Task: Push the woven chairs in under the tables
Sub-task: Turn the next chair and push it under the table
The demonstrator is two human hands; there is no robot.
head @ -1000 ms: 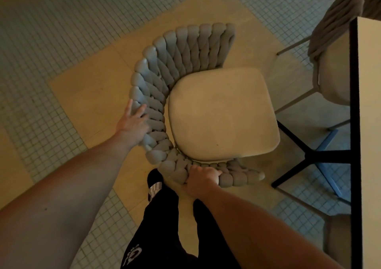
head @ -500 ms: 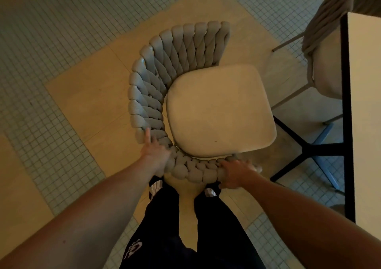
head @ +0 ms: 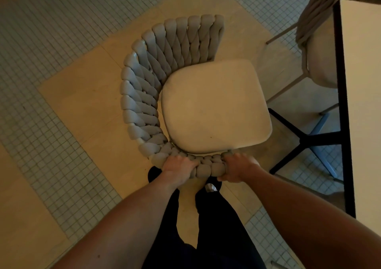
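Tiled in small pale squares with broad tan slabs set into it, the floor (head: 51, 107) carries everything here. The table (head: 362, 95) runs along the right edge, its black cross-shaped base (head: 303, 142) on the floor below and a second woven chair (head: 317, 41) already part-way under its far end. The woven chair (head: 214, 105) in hand stands left of the table, wholly clear of it, seat front turned toward the base, so the push should go rightward. That base looks likely to catch the chair's legs. Both hands clamp the braided rim nearest the person: left hand (head: 178, 168) and right hand (head: 237, 166), close together, the right nearer the table.
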